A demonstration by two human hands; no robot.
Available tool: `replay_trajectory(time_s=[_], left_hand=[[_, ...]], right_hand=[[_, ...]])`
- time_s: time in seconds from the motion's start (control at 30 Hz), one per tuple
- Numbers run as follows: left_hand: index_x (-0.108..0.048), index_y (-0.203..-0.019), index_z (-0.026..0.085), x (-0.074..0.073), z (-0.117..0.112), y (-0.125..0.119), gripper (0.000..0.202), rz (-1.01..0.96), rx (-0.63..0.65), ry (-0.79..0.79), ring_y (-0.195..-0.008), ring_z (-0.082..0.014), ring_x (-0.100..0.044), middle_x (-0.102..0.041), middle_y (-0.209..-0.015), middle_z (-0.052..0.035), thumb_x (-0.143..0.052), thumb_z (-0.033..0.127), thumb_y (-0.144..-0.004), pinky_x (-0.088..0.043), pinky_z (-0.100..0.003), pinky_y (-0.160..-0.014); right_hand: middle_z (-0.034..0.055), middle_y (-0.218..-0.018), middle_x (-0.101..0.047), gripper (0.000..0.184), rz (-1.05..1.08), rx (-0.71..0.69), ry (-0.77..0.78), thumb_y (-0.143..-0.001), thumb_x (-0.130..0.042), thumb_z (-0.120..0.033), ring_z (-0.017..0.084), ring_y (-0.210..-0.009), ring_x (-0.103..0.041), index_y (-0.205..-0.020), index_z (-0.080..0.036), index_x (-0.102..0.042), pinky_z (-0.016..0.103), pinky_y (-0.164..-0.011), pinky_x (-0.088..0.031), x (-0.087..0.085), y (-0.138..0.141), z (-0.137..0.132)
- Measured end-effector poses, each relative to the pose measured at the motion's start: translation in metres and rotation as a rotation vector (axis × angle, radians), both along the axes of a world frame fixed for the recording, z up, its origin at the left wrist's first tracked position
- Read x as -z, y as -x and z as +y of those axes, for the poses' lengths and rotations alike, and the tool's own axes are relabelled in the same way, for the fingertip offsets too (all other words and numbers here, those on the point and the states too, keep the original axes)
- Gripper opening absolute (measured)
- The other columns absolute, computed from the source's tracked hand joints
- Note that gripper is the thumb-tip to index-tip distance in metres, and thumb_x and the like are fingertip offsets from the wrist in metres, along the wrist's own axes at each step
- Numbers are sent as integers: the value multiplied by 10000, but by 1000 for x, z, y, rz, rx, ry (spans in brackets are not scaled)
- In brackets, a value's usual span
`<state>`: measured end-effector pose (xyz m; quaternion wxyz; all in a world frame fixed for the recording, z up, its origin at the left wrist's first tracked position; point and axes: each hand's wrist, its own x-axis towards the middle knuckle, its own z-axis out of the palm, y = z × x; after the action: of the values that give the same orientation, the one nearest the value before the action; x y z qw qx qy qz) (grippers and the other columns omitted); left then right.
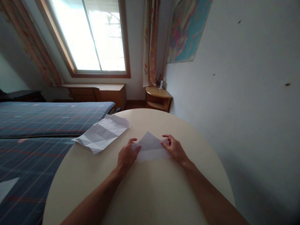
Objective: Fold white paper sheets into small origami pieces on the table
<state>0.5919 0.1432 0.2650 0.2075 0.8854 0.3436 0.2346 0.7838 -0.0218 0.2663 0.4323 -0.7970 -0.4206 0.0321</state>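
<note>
A folded sheet of white paper (151, 150) lies near the middle of the round cream table (150, 190). Its far side rises to a triangular point, and a straight band runs along the near side. My left hand (127, 153) grips the paper's left end, thumb on top and fingers at the far edge. At the right end my right hand (174, 148) pinches it the same way, with some fingers curled above the tabletop. What the fingertips do beneath the paper is hidden.
Creased white sheets (105, 132) lie at the table's left edge, partly overhanging. A plaid mattress (47, 118) borders the table on the left, with another paper (7, 189) on it. A wall (246, 125) stands to the right, a corner shelf (159, 93) behind.
</note>
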Motion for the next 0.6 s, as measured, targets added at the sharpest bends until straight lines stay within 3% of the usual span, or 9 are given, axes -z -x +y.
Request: replay_trajectory(time_s=[0.27,0.6], left_hand=[[-541,-1218,262,1,-1,1,349,103,9,24,-946,-257,-698,-729,-1102,-59,-602,347,-885,-488,-316,-748],[-534,-1227,261,-8,-6,0,339,162,7,55,-1025,-239,-673,-702,-1172,-42,-586,289,-893,-481,-313,-793]], right_hand=[[22,-766,-662,395,-18,16,119,-826,-595,-327,181,-682,-615,-1190,-174,-614,271,-624,-442,4,-1,1],[90,-1003,-720,360,-9,-2,161,-841,-611,-257,215,-903,-668,-1189,-166,-612,314,-811,-494,2,0,1]])
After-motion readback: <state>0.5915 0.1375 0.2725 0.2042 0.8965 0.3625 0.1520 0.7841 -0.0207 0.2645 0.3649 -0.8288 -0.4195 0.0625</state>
